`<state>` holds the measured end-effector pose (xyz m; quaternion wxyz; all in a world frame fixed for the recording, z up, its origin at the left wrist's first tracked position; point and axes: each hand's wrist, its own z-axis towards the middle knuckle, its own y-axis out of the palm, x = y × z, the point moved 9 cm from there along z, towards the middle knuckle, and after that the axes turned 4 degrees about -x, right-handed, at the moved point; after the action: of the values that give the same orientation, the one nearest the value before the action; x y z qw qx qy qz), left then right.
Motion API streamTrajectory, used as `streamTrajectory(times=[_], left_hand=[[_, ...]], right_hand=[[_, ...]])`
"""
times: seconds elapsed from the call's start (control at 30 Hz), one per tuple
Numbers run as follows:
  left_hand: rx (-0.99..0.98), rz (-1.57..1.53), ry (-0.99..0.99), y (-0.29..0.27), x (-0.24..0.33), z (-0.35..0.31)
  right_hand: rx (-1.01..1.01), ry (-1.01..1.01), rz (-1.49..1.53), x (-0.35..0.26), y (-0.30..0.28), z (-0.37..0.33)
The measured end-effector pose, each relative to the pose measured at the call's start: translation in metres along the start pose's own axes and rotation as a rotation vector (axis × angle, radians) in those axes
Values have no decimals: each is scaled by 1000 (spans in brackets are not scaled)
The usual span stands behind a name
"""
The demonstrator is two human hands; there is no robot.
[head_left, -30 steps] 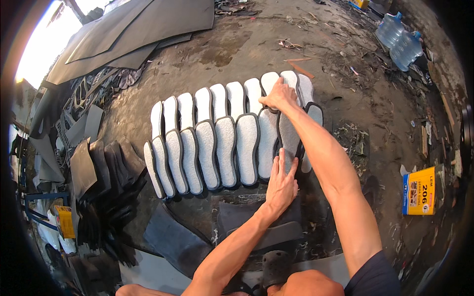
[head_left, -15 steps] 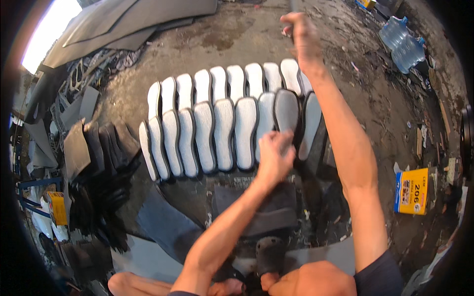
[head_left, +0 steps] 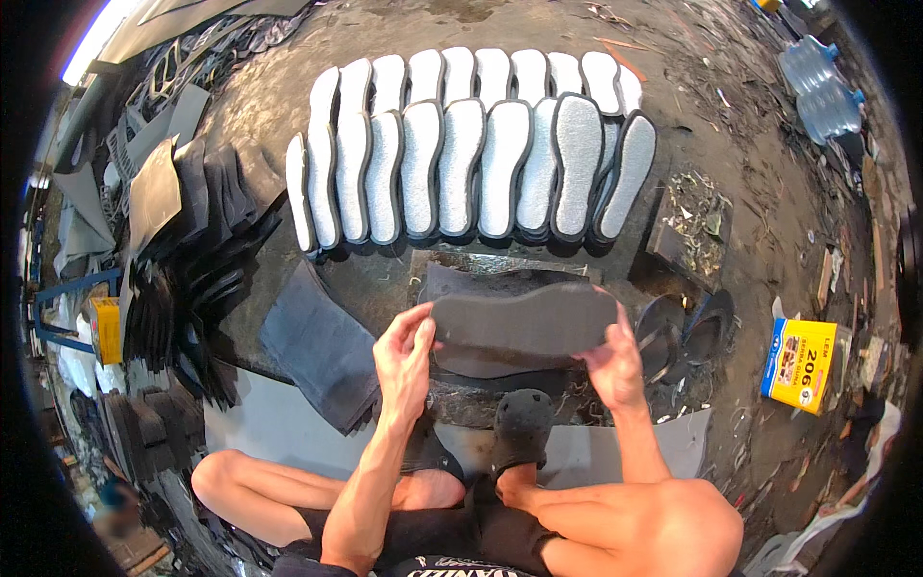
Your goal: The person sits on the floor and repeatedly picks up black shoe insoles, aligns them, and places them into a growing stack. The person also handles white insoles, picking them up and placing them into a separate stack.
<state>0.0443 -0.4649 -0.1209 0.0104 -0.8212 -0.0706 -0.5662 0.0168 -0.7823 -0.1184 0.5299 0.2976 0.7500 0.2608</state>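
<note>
A dark grey shoe sole lies lengthwise between my two hands, plain face up. My left hand pinches its left end between thumb and fingers. At the other end, my right hand grips the edge, fingers partly hidden behind it. Beneath the sole are dark sheets on a low work surface. Just beyond stand two rows of soles with whitish upper faces and black edges, the near row overlapping the far row. One greyer sole sits toward the right of the near row.
Dark sheets lie left of my left hand, with stacked dark pieces farther left. Black looped pieces and a yellow can are on the right. Beyond them are a scrap-covered block and a clear water jug.
My right hand has come down from high at the far side to the sole's right end. My left hand has drawn back from the near row, and both now hold a dark sole.
</note>
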Motion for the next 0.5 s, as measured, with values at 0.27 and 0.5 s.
streamTrajectory(times=[0.27,0.5], left_hand=[[121,8,-59,-13,-48,-31],[204,246,56,-10,-21,33]], right_hand=[[330,-78,-862,-17,-43,-30],[362,-164,-1075,-13,-27,17]])
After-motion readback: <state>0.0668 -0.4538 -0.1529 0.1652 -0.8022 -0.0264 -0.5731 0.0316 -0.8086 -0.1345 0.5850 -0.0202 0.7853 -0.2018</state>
